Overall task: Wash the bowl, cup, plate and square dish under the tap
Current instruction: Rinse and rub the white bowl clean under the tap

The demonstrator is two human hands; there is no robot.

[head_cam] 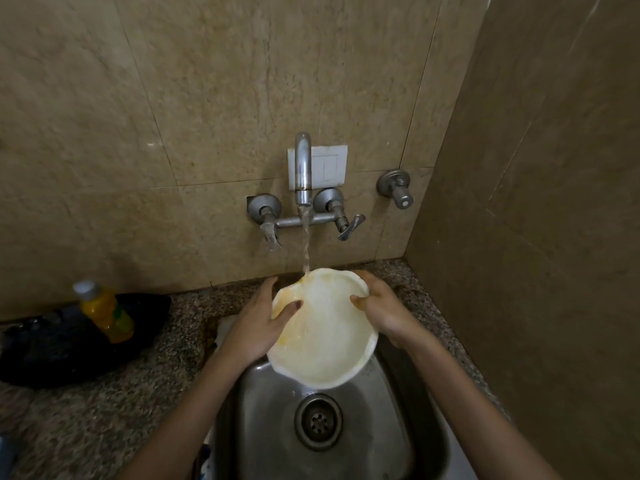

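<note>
A: What's nearest?
B: The steel sink (263,427), its drain (318,421) just below the plate (325,341).
A: And the hands?
B: The left hand (258,329) pinches the plate's left rim, thumb laid inside, fingers (272,284) behind it. The right hand (381,310) curls over the right rim, gripping it.
A: Further back?
B: A yellow bottle (105,311) stands on the surface (104,410) at left. The plate is tilted above the sink, and water from the tap (302,168) strikes its far edge.

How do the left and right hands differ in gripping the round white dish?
The left hand holds the round white dish by its left rim, thumb stretched across the stained inner face; the right hand holds the right rim, thumb barely inside. The left hand sits nearer the camera than the right hand. Both grip it under running water.
</note>
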